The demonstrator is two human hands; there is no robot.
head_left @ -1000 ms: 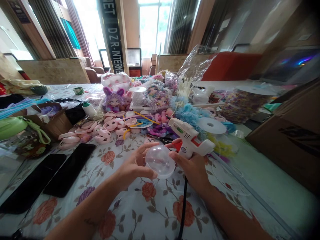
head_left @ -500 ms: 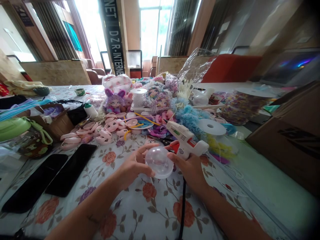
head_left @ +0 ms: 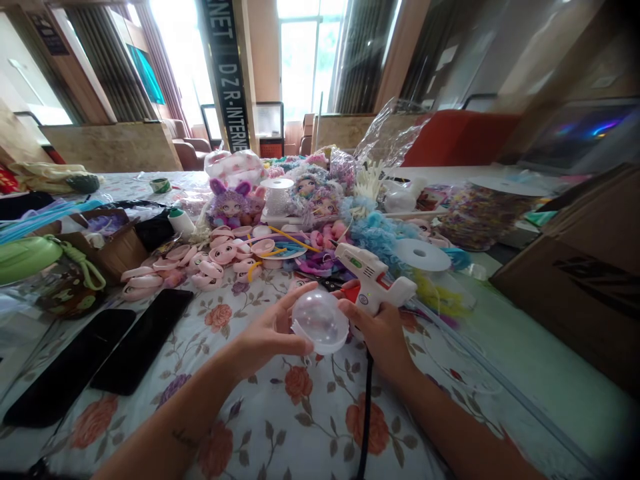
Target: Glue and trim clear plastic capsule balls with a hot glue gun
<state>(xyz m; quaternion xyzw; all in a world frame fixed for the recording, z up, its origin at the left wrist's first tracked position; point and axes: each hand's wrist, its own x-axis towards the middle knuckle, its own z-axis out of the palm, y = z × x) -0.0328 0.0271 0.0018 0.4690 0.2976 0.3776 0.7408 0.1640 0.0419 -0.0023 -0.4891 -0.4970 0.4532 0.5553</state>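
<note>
A clear plastic ball is held just above the flowered tablecloth. My left hand grips its left side, thumb below and fingers curving over the far edge. In my right hand is a white hot glue gun, its nozzle tilted away to the upper left and a black cord running toward me. The right thumb also touches the ball's right side. A whitish strip or edge shows at the ball's lower left; I cannot make out what it is.
Pink doll-face pieces, blue yarn and a white spool lie beyond my hands. Two black phones rest on the left. A cardboard box stands at right, furry-haired dolls farther back.
The ball has turned slightly in my fingers, bringing a whitish strip or edge into view at its lower left. The glue gun has shifted very little.
</note>
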